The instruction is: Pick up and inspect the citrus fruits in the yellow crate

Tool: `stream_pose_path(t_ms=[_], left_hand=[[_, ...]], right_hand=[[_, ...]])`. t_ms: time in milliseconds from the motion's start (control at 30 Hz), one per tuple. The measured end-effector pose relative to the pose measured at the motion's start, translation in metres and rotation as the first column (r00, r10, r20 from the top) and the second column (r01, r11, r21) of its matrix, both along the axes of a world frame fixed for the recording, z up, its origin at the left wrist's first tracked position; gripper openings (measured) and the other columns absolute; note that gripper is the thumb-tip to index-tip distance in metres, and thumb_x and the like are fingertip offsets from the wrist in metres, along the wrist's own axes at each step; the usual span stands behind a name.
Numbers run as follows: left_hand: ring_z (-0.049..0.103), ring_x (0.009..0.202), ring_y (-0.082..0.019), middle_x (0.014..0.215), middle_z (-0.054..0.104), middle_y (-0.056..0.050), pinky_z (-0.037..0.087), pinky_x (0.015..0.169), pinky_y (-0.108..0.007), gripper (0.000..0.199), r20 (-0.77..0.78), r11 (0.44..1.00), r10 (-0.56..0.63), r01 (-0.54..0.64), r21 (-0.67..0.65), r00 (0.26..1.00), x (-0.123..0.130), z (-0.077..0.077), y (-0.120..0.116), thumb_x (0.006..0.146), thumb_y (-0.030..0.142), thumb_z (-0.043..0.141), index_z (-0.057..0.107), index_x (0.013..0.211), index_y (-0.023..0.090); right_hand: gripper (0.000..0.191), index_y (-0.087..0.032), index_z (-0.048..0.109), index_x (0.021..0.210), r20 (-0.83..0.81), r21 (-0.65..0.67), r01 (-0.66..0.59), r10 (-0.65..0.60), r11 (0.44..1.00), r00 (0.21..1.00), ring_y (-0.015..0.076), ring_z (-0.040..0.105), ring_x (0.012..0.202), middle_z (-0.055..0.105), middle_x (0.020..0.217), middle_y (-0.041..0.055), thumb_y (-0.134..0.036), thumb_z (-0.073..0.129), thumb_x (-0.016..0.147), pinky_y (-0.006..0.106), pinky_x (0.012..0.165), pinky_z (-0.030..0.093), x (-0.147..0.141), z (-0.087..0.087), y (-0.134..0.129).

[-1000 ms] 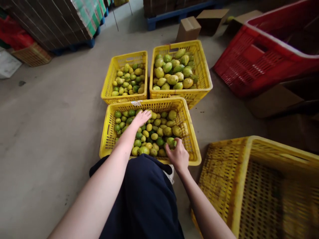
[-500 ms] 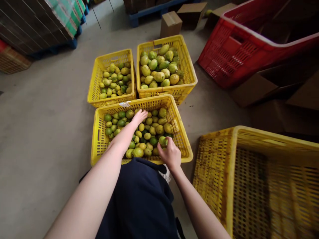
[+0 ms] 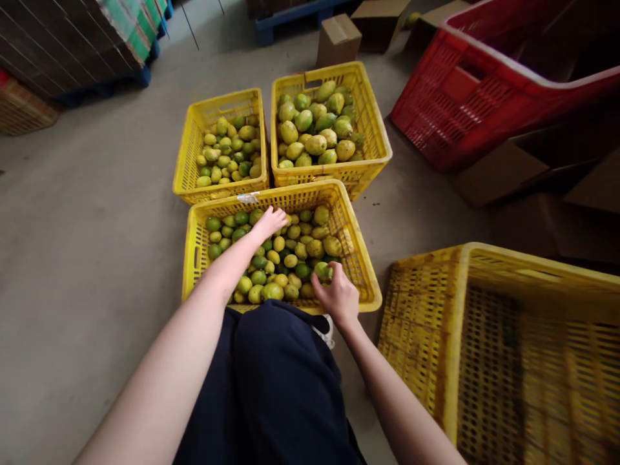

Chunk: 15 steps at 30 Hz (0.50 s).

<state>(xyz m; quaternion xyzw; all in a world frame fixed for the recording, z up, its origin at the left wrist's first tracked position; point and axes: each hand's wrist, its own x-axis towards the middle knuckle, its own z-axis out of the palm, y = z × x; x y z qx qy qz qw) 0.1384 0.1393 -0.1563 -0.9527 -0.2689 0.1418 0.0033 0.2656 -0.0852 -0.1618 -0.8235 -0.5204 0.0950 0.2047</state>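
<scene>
A yellow crate [image 3: 356,258] right in front of my knees holds many green and yellow fruits [image 3: 278,244]. My left hand [image 3: 272,221] is over the fruits near the crate's far side, fingers partly spread; whatever lies beneath its palm is hidden. At the near right corner, my right hand [image 3: 339,290] has its thumb and fingers curled around a green fruit [image 3: 322,272]. Behind this crate stand two more yellow crates with fruit, the left crate [image 3: 180,161] with smaller fruits and the right crate [image 3: 380,139] with larger ones.
A large yellow crate [image 3: 421,329] stands to my right, close to my right forearm. Beyond it are a red crate [image 3: 436,97] and open cardboard boxes [image 3: 504,171]. A small carton [image 3: 339,40] and a blue pallet [image 3: 290,24] are farther back.
The view has shifted slightly, so the crates appear a little higher and farther right. My hands keep nearly the same places over the fruits, the right one still at the green fruit.
</scene>
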Motion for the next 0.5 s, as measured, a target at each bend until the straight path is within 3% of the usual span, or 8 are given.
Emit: stream_pose_path(t_ms=[167,300,400,500], left_hand=[[0.052,0.102,-0.023,0.104,0.06,-0.012,0.033,0.091,-0.037,0.028,0.058,0.98,0.197,-0.198,0.011,0.979,-0.031,0.037,-0.02,0.087,0.022,0.043,0.05,0.112,0.016],[0.055,0.099,-0.02,0.101,0.064,-0.008,0.029,0.098,-0.036,0.026,0.035,0.959,0.282,-0.281,-0.021,0.959,-0.059,0.064,-0.045,0.083,0.03,0.052,0.052,0.106,0.018],[0.059,0.093,-0.02,0.097,0.065,-0.007,0.037,0.09,-0.034,0.03,0.01,0.942,0.335,-0.335,-0.021,0.942,-0.07,0.066,-0.055,0.08,0.036,0.056,0.053,0.103,0.018],[0.061,0.09,-0.022,0.1,0.064,-0.01,0.045,0.076,-0.031,0.033,-0.025,0.927,0.374,-0.375,-0.025,0.927,-0.069,0.054,-0.055,0.082,0.039,0.053,0.051,0.107,0.017]], right_hand=[[0.037,-0.016,0.051,0.104,-0.004,-0.031,0.024,-0.024,0.999,1.0,0.0189,0.059,0.061,0.068,0.084,0.0075,-0.043,0.048,0.079,0.025,0.051,0.028,-0.001,0.004,0.003],[0.035,-0.015,0.051,0.104,-0.007,-0.025,0.014,-0.014,1.0,1.0,0.0184,0.059,0.061,0.068,0.083,0.0076,-0.041,0.05,0.079,0.025,0.051,0.026,-0.002,0.007,0.003],[0.033,-0.015,0.051,0.102,-0.011,-0.01,-0.014,0.014,1.0,1.0,0.0183,0.059,0.062,0.068,0.082,0.0076,-0.039,0.05,0.079,0.024,0.051,0.025,-0.002,0.008,0.004],[0.033,-0.016,0.05,0.102,-0.007,0.008,0.006,-0.006,1.0,1.0,0.0182,0.06,0.062,0.068,0.082,0.0075,-0.039,0.05,0.079,0.024,0.051,0.025,-0.002,0.006,0.004]])
